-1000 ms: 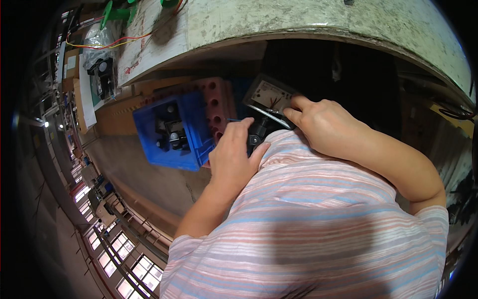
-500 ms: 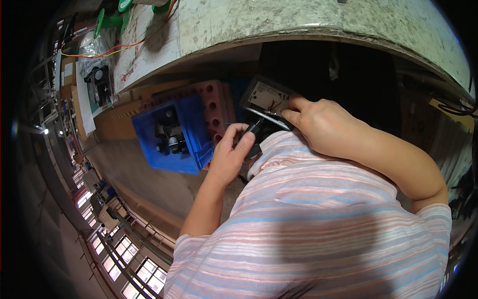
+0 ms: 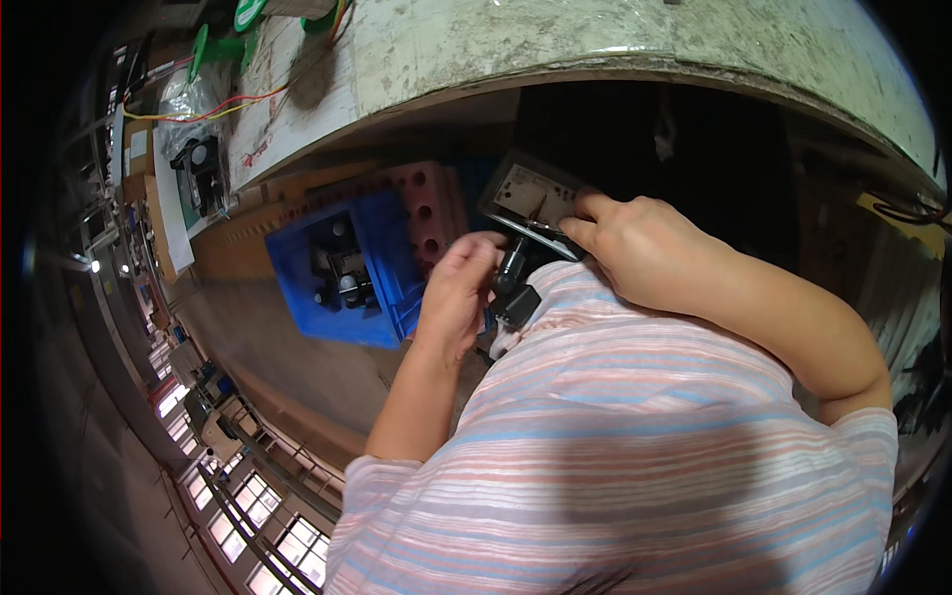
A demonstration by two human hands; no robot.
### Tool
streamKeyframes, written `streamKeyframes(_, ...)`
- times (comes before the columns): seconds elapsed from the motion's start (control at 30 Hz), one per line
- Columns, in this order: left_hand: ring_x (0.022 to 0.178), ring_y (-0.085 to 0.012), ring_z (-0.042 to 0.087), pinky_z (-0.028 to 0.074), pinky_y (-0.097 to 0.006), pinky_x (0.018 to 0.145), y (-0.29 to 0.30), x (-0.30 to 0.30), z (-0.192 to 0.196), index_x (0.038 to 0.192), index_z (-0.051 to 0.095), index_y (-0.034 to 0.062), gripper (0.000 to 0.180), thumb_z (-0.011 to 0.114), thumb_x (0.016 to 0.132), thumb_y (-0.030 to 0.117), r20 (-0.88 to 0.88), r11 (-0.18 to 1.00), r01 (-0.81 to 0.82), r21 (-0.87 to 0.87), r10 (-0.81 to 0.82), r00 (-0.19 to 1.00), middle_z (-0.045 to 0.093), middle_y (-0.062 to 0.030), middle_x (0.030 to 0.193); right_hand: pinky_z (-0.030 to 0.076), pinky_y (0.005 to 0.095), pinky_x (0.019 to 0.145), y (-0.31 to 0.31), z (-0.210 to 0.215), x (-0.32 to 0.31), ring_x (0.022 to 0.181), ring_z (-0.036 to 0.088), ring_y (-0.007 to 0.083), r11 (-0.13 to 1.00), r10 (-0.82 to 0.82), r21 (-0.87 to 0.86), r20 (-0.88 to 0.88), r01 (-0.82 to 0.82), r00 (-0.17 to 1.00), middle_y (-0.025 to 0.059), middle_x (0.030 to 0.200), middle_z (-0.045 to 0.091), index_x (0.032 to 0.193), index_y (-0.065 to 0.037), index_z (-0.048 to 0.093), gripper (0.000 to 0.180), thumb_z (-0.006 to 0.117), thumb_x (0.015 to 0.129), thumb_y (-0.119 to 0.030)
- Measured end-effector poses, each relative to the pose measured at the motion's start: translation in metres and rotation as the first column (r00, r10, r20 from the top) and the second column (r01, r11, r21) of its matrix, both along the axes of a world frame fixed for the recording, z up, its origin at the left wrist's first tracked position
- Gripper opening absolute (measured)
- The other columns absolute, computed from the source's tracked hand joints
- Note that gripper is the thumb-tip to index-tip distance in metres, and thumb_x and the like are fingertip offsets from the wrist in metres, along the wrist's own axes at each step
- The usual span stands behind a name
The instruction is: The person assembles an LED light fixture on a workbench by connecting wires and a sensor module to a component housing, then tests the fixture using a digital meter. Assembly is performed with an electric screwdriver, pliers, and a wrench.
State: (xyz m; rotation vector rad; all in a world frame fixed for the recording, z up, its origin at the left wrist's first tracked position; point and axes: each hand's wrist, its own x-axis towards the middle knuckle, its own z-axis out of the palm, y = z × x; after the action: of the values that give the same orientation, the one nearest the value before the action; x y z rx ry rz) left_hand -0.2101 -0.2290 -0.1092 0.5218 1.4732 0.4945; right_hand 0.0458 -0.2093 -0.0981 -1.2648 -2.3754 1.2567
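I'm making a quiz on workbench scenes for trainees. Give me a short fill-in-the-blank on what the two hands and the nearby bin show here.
1. The right hand grips a panel meter with a pale dial and a thin ____.
2. The left hand touches a small ____-coloured part just below the meter.
3. The plastic bin left of the hands is ____.
4. The person's shirt has a ____ pattern.

Missing words: needle; black; blue; striped

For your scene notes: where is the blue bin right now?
In the head view, the blue bin sits left of centre, just left of the left hand, beside a pink holed block.
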Motion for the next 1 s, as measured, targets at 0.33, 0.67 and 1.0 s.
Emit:
streamKeyframes(0.33, 0.098, -0.0346, 0.065, 0.053, -0.038, 0.081, -0.021, 0.037, 0.037, 0.131, 0.050, 0.0019, 0.057, 0.071, 0.088, 0.032, -0.814, 0.547, 0.816, 0.185, -0.380, 0.439, 0.062, -0.0169, 0.115, 0.057, 0.0416, 0.076, 0.004, 0.000, -0.001, 0.084, 0.069, 0.0360, 1.000, 0.017, 0.000, 0.002, -0.017, 1.000, 0.0204, 0.102, 0.062, 0.104, 0.002, 0.069, 0.026, 0.061, 0.081, -0.006)
streamKeyframes(0.67, 0.074, -0.0136, 0.056, 0.044, -0.020, 0.050, -0.009, 0.006, 0.013, 0.123, 0.050, 0.0023, 0.041, 0.047, 0.103, 0.038, 0.589, 0.873, -0.183, -0.452, 0.446, 0.674, 0.058, -0.0096, 0.105, 0.058, 0.0398, 0.076, 0.003, 0.004, -0.005, 0.086, 0.070, 0.0339, 0.998, 0.057, 0.016, 0.086, -0.059, 0.995, 0.0200, 0.110, 0.062, 0.109, 0.005, 0.065, 0.029, 0.061, 0.083, -0.005)
streamKeyframes(1.0, 0.100, -0.0303, 0.066, 0.052, -0.036, 0.081, -0.017, 0.038, 0.049, 0.121, 0.059, 0.0024, 0.048, 0.075, 0.082, 0.026, -0.868, 0.493, 0.860, 0.131, -0.362, 0.339, 0.065, -0.0159, 0.114, 0.057, 0.0402, 0.076, 0.001, 0.001, -0.004, 0.083, 0.070, 0.0343, 0.998, 0.044, 0.039, 0.054, -0.046, 0.998, 0.0190, 0.107, 0.062, 0.108, 0.005, 0.065, 0.029, 0.062, 0.081, -0.006)
